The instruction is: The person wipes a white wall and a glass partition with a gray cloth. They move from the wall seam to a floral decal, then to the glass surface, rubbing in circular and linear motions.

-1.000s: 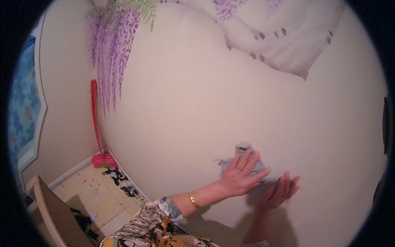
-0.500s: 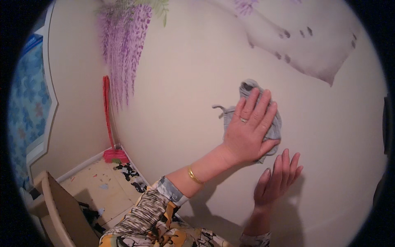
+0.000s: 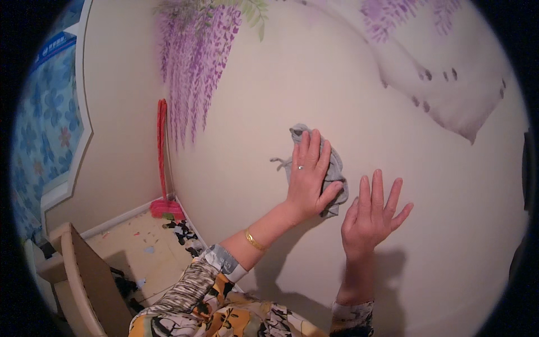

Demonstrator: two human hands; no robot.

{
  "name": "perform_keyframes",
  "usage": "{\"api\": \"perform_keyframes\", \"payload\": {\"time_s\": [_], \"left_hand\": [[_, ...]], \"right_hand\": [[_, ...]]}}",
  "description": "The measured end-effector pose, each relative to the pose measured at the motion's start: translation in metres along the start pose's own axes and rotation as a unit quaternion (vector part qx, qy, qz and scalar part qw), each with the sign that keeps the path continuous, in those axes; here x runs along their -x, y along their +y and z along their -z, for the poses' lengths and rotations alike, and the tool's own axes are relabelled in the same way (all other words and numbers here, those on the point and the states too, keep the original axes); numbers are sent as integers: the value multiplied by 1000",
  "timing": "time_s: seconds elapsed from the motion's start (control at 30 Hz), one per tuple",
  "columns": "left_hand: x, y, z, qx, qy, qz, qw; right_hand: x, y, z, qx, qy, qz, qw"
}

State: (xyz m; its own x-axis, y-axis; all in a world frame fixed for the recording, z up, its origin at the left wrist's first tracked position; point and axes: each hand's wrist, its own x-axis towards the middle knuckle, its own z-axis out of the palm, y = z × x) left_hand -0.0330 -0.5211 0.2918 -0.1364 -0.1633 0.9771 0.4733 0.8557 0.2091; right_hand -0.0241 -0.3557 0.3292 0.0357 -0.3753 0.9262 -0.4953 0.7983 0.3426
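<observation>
The left hand (image 3: 307, 178) lies flat against the cream wall (image 3: 314, 78), its fingers stretched out and close together, pressing a crumpled grey cloth (image 3: 334, 168) onto the painted surface. The cloth shows above and to the right of the hand, with a loose thread or corner sticking out on its left side; the thumb rests across its lower edge. A ring sits on one finger and a gold bangle (image 3: 254, 241) circles the wrist, above a patterned sleeve (image 3: 193, 292) in yellow, black and white.

The right hand (image 3: 370, 216) is just beside the cloth, lower and to the right, palm on the bare wall with all fingers spread wide and holding nothing. Its little-finger side comes close to the cloth, though whether they touch is hard to tell from here.

The wall carries a mural: hanging purple blossoms (image 3: 193, 73) at the upper left and a pale mauve shape with dark spots at the upper right. In the corner a red broom (image 3: 163, 168) stands upright (its head down on the floor). A beige chair (image 3: 78, 275) stands at the lower left, and small scraps litter the floor (image 3: 140, 241) near it.
</observation>
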Motion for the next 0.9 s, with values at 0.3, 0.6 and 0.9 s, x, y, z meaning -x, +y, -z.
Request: {"api": "perform_keyframes", "payload": {"time_s": [0.3,0.6,0.9], "left_hand": [[-24,44,4,18,35,20,999],[-49,-15,11,-109,125,21,986],[12,44,-8,-26,19,-76,997]], "right_hand": [[20,5,23,-16,4,1,1000],[22,4,28,-2,-4,2,1000],[19,2,16,-21,-34,-32,999]]}}
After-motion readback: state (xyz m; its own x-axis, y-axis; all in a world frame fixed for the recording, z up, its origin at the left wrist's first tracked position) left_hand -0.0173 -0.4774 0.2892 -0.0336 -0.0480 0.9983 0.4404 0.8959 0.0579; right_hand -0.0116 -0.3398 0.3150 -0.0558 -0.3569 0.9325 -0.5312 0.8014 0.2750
